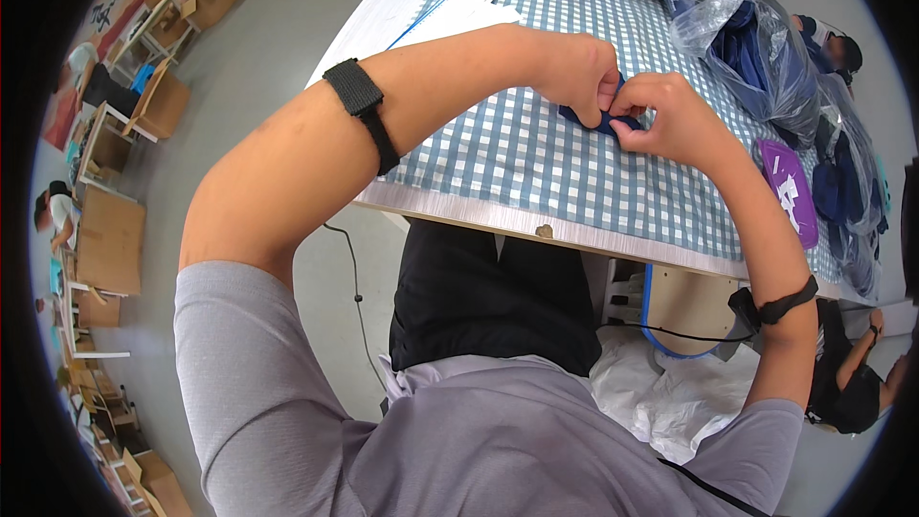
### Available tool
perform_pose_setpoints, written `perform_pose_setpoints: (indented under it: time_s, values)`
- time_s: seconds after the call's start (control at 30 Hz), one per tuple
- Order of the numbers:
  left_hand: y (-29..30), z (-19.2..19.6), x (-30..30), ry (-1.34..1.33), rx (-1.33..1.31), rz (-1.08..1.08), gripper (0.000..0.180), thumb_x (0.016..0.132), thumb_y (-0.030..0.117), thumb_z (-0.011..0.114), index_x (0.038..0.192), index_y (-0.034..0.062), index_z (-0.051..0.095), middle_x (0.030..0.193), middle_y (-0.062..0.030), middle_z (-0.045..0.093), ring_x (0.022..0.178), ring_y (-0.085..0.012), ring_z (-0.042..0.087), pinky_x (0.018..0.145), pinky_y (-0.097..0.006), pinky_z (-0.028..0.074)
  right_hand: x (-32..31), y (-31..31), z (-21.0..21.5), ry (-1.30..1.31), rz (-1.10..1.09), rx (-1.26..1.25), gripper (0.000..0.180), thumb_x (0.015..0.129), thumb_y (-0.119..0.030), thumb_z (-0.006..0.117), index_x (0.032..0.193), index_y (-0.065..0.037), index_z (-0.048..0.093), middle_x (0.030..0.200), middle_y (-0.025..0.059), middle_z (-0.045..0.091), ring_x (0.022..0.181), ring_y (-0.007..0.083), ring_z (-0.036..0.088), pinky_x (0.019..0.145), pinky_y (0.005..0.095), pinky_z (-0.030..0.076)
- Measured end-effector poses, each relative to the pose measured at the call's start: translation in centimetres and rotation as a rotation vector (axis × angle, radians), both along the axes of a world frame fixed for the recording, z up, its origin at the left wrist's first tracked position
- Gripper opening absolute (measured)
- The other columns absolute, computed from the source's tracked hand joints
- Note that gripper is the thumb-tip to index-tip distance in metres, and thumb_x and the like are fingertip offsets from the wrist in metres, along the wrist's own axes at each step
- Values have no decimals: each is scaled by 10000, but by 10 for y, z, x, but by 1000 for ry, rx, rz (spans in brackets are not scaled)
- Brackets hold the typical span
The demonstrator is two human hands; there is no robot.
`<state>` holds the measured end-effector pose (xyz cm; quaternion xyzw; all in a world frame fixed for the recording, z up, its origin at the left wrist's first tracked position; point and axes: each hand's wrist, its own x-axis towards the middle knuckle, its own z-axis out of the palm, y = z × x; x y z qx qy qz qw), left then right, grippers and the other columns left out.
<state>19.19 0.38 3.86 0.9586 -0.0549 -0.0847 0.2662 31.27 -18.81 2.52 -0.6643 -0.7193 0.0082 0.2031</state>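
Navy fabric (pixel 571 115), a small bunched piece, is sitting between the person's two hands, over the checked cloth (pixel 479 148) that is covering the worktop (pixel 459 206). Whether its underside is touching the cloth is not showing clearly.

The left hand (pixel 577 67) is gripping from the left—thumb and fingers together, clamped on the fabric. The right hand (pixel 675 120) is facing it, thumb and forefinger pinching the fabric's right end. Any fold or seam is hiding behind the fingers.

For best control, the left pinch should be serving as the fixed anchor while the right fingertips are doing the fine adjusting. Both pinches should be working close together—slack between them is probably inviting the soft layers to slip. Tension should be remaining light and even, because hard pulling is likely distorting the edge. The purple tray (pixel 787 187) is resting well clear, to the right.
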Motion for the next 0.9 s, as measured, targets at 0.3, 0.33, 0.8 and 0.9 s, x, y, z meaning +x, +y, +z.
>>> perform_pose_setpoints:
  time_s: [0.3, 0.33, 0.8, 0.9]
  values:
    - [11, 3, -1, 4, -11, 58, 136, 838, 76, 811, 970, 40, 817, 907, -64, 782, 848, -181, 732, 756, -339, 597, 14, 15, 6, 154, -89, -126, 110, 851, -77, 820, 882, 28, 826, 779, 137, 786, 672, 181, 731, 674, 311, 593]
    - [14, 2, -3, 5, -8, 62, 136, 838, 76, 811, 970, 40, 817, 907, -64, 782, 848, -181, 732, 756, -339, 597, 16, 17, 5, 155, -85, -123, 110, 851, -77, 820, 882, 28, 826, 779, 137, 786, 672, 181, 731, 674, 311, 593]
    - [-8, -17, -22, -366, 183, -90, 221, 806, 35, 864, 992, 41, 745, 934, -108, 771, 877, -299, 771, 825, -413, 618, 26, 12, -3, 197, -75, -104, 110, 881, -89, 805, 911, 15, 825, 755, 128, 760, 659, 173, 697, 650, 333, 559]
    - [-7, -16, -19, -314, 108, -63, 219, 792, 23, 859, 968, 46, 730, 909, -102, 769, 851, -283, 761, 793, -406, 608, 32, 11, -8, 168, -42, -58, 104, 892, -94, 808, 901, 8, 820, 747, 120, 758, 638, 184, 695, 635, 336, 553]
